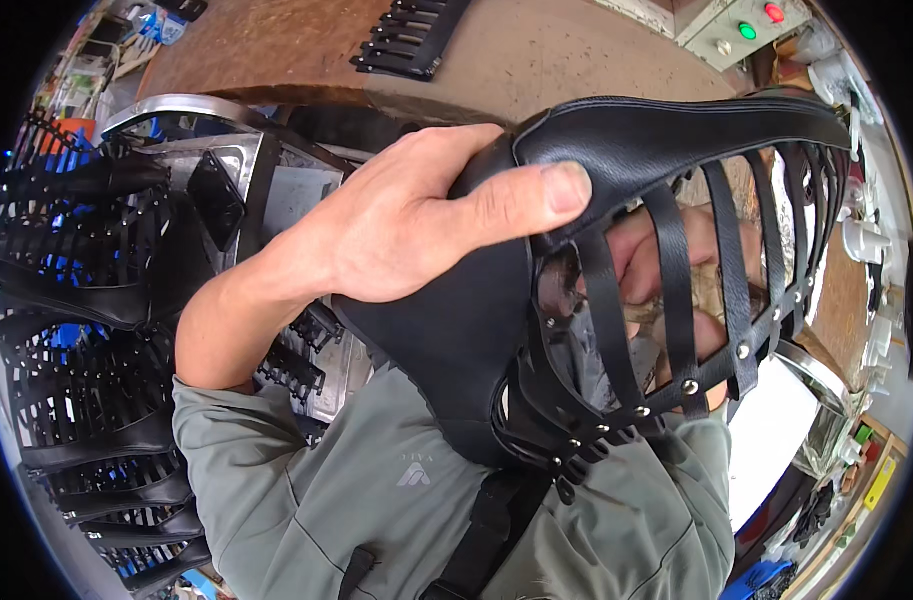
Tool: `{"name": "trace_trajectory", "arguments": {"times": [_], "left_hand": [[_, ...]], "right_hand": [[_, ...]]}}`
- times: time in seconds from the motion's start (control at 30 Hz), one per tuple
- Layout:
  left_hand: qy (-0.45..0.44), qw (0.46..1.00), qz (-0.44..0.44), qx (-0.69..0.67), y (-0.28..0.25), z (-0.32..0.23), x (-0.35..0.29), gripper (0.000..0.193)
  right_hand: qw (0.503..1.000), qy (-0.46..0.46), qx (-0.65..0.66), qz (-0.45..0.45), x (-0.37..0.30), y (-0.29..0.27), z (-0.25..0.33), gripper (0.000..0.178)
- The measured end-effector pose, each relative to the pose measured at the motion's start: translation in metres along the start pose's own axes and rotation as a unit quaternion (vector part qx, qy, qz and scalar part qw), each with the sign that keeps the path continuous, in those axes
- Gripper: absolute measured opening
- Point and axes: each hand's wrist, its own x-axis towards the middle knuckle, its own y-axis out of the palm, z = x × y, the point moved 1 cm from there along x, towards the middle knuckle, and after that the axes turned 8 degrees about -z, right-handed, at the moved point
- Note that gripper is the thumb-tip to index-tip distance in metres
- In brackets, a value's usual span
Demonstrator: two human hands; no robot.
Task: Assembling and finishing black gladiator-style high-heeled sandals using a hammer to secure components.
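Observation:
A large black leather strapwork piece [642, 140] is held up in front of my chest. It has a smooth padded band along its top, and a row of parallel straps fixed with silver rivets to a lower strip. My left hand [427, 205] grips its left end, thumb pressed on the padded band and fingers hidden behind. Through the gaps between the straps I see parts of my right hand [642, 265], its fingers bent; the straps cover what they close on.
Many similar black strapped pieces [107, 440] are piled on the left. A dark phone [217, 200] lies beside a metal tray. Another black strapped piece [412, 38] rests on the brown table [257, 50] ahead. A control box [747, 30] with red and green buttons stands far right.

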Motion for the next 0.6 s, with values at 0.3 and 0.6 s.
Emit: {"name": "trace_trajectory", "arguments": {"times": [0.3, 0.6], "left_hand": [[0.007, 0.997, -0.038, -0.062, 0.004, 0.018, -0.002, 0.063], [0.025, 0.997, -0.005, -0.074, 0.008, 0.006, 0.002, 0.059]], "right_hand": [[0.996, -0.015, 0.080, 0.033, -0.057, 0.001, -0.055, 0.026], [0.996, -0.064, 0.058, -0.008, -0.010, -0.008, -0.034, 0.024]]}}
